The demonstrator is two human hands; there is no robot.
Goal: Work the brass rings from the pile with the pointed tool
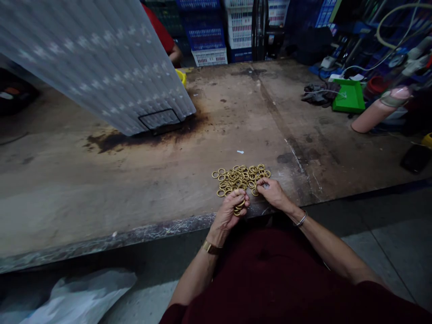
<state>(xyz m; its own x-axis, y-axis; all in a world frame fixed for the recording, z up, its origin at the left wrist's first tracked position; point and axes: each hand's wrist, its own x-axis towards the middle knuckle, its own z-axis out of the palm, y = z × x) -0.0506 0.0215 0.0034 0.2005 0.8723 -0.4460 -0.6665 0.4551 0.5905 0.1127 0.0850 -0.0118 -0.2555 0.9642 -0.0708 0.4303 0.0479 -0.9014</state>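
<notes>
Head: left hand [229,210] holds rings [238,209]; crate markings [248,20] blurred.

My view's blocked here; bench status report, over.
Left hand holding several gold-coloured rings. Right hand at ring pile, grip unclear. Ribbed panel back left, not blocking.

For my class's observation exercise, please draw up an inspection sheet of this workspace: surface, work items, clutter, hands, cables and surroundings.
Surface: worn wooden table, with a dark stain around the base of the grey ribbed stack.
Work items: loose pile of brass-coloured rings near the front edge.
Clutter: green tray and tilted pink bottle at the right.
Hands: left hand holds several rings; right hand is at the pile's right side, its grip unclear.
Cables: white cable at the far right; its ends are hard to trace.
Surroundings: blue crates and white crates behind; another person's red sleeve beyond the stack.
</notes>
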